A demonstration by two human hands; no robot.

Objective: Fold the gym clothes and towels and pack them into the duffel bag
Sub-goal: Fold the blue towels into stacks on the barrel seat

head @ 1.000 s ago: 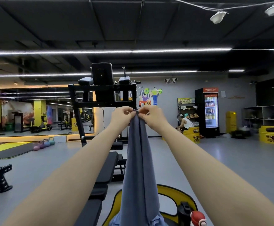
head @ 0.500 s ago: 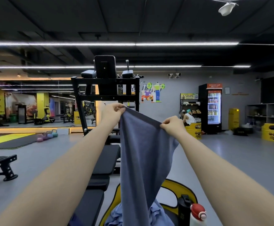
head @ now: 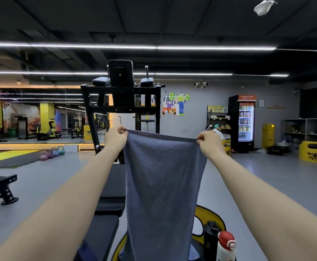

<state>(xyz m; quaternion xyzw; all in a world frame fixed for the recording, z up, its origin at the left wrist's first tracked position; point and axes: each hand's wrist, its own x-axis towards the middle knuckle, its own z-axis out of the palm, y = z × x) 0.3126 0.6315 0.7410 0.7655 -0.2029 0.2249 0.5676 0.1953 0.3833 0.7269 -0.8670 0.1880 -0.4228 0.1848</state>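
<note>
Folding has barely begun, judging by the grey towel [head: 163, 185], which hangs full length in front of the person, spread flat and unfolded. The left hand [head: 115, 137] pinches one top corner and the right hand [head: 208, 141] pinches the other, well apart, keeping the top edge taut. Below, a yellow-trimmed duffel bag [head: 213, 216] shows beside the black bench [head: 105, 225], with more blue cloth at its mouth. Folding and packing remain.
</note>
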